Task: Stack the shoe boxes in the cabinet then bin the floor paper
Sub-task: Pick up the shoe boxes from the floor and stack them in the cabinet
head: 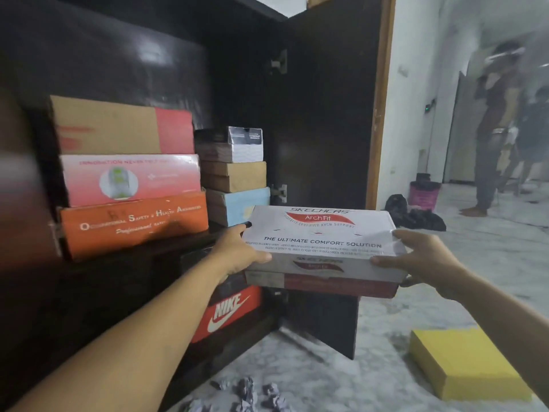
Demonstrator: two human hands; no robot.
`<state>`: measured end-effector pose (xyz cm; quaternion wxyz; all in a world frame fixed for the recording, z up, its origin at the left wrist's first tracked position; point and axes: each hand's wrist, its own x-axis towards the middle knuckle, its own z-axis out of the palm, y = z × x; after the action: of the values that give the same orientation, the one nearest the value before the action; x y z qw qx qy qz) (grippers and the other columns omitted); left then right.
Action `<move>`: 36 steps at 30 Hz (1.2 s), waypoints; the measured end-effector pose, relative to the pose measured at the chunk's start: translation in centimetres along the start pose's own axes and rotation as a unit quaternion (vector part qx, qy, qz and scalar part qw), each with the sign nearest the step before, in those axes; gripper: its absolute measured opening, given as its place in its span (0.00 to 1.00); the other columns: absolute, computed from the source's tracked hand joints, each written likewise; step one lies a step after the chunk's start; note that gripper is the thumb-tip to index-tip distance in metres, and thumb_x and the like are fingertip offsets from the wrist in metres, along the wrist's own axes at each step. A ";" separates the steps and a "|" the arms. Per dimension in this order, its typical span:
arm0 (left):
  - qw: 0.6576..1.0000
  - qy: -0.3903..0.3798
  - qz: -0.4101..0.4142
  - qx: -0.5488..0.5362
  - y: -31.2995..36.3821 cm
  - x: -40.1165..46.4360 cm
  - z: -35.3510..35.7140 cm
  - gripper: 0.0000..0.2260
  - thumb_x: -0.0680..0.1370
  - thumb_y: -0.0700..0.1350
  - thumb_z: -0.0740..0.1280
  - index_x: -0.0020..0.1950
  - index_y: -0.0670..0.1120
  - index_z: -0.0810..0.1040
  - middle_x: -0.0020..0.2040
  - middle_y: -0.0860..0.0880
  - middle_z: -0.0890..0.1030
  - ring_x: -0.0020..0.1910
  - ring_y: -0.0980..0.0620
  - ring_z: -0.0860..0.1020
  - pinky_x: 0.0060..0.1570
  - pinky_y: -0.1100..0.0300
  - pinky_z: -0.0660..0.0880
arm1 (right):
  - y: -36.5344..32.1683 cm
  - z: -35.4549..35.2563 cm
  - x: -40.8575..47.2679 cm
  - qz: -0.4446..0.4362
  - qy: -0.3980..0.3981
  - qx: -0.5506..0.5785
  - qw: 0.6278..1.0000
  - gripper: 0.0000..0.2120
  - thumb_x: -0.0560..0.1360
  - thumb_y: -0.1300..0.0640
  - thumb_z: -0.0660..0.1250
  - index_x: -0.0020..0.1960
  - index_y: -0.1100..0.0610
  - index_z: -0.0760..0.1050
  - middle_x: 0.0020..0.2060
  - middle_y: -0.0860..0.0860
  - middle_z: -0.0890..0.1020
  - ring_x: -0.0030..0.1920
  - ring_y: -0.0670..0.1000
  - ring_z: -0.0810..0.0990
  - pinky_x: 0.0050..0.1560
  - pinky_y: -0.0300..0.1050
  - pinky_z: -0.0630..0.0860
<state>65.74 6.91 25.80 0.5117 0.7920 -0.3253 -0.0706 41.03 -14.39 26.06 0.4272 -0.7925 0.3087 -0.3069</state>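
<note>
Left hand point(237, 251) and right hand point(421, 257) grip ends of white Skechers Arch Fit box point(323, 245), held midair before open cabinet point(326, 114); right fingers partly hidden beneath. Orange Nike box point(228, 313) below. Crumpled paper point(249, 394) on floor, cut off at frame edge.

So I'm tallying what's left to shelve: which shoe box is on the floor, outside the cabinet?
The plain yellow box, lying flat on the floor at lower right. The others sit on cabinet shelves, except the white Skechers box, held in both hands.
</note>
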 end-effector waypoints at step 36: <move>0.873 0.470 0.081 -0.102 14.1 14.9 -31.5 0.26 0.67 0.36 0.77 0.61 0.45 0.72 0.52 0.46 0.82 0.42 0.47 0.83 0.37 0.55 0.80 | -39.0 22.5 29.6 -0.199 -0.088 0.386 0.896 0.34 0.59 0.49 0.81 0.62 0.55 0.77 0.51 0.53 0.83 0.45 0.54 0.85 0.38 0.54 0.84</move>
<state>85.05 18.51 55.86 0.6864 0.6458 -0.0999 0.3191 85.11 -8.30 56.44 0.6552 -0.6338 -0.0374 -0.4094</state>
